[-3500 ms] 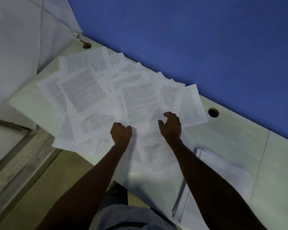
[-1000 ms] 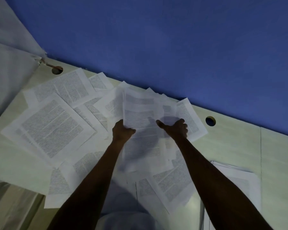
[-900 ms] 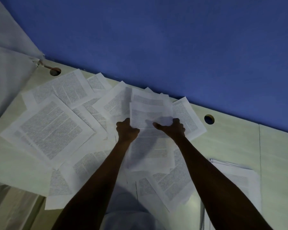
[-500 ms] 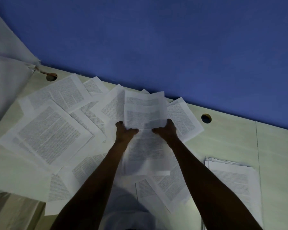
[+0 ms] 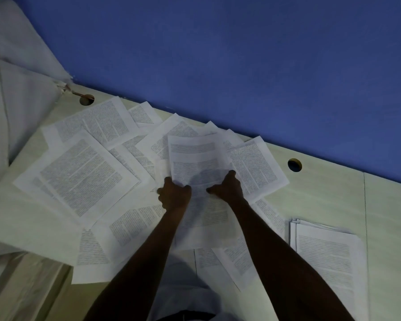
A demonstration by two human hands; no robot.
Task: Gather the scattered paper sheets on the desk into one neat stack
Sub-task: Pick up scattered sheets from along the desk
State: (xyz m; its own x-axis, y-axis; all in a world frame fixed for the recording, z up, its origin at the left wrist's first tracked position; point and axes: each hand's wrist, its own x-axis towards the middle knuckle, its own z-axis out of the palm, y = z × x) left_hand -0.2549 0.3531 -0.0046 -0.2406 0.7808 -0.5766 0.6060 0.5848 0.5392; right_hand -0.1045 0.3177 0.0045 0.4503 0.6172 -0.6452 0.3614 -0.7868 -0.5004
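Head view: left hand (image 5: pixel 174 193) and right hand (image 5: pixel 227 187) each had fingers clenched on a side edge of a small bundle of sheets (image 5: pixel 198 172), held over the middle of the desk (image 5: pixel 322 193). Compared with a second earlier, the hands had drawn closer together and the bundle's edges looked squarer. Judged: gathering begun, far from done. Loose sheets (image 5: pixel 79 179) remained fanned left, far and near. A separate stack (image 5: pixel 329 256) lay near right, apart from the hands.
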